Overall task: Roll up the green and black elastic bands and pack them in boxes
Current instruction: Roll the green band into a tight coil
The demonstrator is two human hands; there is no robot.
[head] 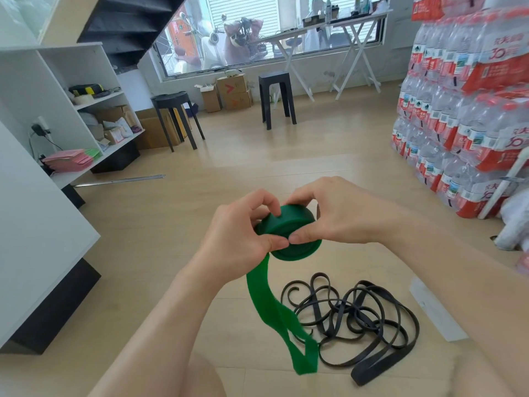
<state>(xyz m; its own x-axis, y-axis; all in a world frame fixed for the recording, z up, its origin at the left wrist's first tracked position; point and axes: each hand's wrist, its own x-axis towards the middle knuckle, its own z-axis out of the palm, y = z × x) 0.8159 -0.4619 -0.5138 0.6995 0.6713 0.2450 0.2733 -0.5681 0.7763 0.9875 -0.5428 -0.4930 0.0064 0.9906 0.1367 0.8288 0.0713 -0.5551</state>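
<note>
On the floor (229, 173) the black bands (357, 319) lie tangled and unrolled, so I judge I'm partway through the first roll: the green band (289, 224) is mostly a tight coil held in the air above them, its loose tail (274, 310) hanging down. Next I'd wind in that tail under tension. My left hand (237, 233) and right hand (337, 213) both grip the coil, fingers curled over its top, thumbs meeting on its side
</note>
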